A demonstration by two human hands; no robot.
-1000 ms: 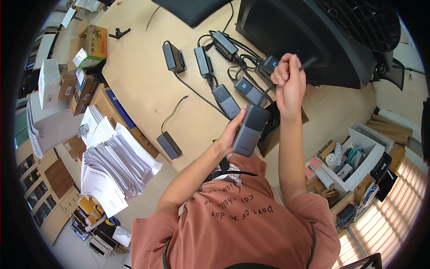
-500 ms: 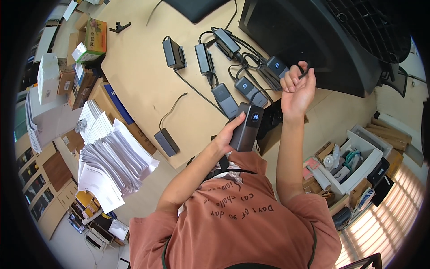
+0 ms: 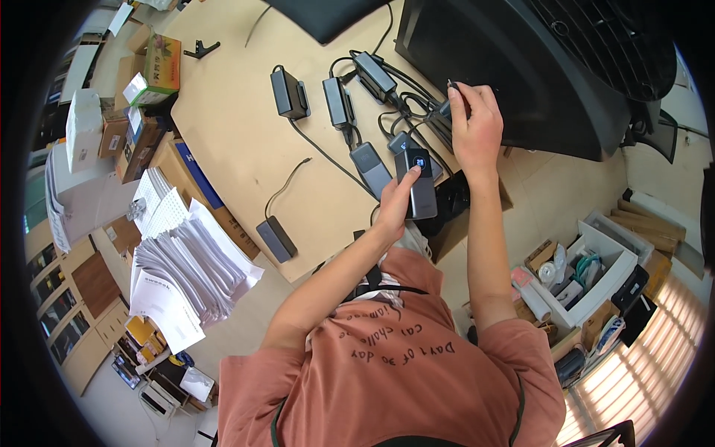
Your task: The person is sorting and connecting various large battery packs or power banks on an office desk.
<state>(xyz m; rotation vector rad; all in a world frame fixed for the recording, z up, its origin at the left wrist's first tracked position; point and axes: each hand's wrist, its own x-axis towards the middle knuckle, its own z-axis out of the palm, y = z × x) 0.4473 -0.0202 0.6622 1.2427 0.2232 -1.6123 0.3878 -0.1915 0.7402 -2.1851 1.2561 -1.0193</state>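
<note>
My left hand (image 3: 395, 201) grips a dark grey power bank (image 3: 421, 195) near the table's front edge, its thumb just below the lit round display. Between the thumb and fingers of my right hand (image 3: 477, 130) is a small cable plug (image 3: 451, 84), its metal tip pointing away from me. Behind the held power bank, another power bank (image 3: 370, 167) lies on the table; a second one, with a lit display (image 3: 402, 141), is partly covered. A further grey device (image 3: 444, 112) shows beside my right fingers, mostly hidden. Most of the plug's cable is hidden.
Black power adapters (image 3: 289, 94) and tangled cables lie across the table (image 3: 223, 127). One adapter (image 3: 277, 238) with a short lead rests near the left edge. A large black monitor-like panel (image 3: 514, 82) stands right. Stacked papers (image 3: 194, 261) and boxes (image 3: 160, 63) are left, a drawer unit (image 3: 596, 272) right.
My right hand has turned over and moved slightly left, bringing the plug tip out from the fingers. My left hand has raised the power bank a little away from my body.
</note>
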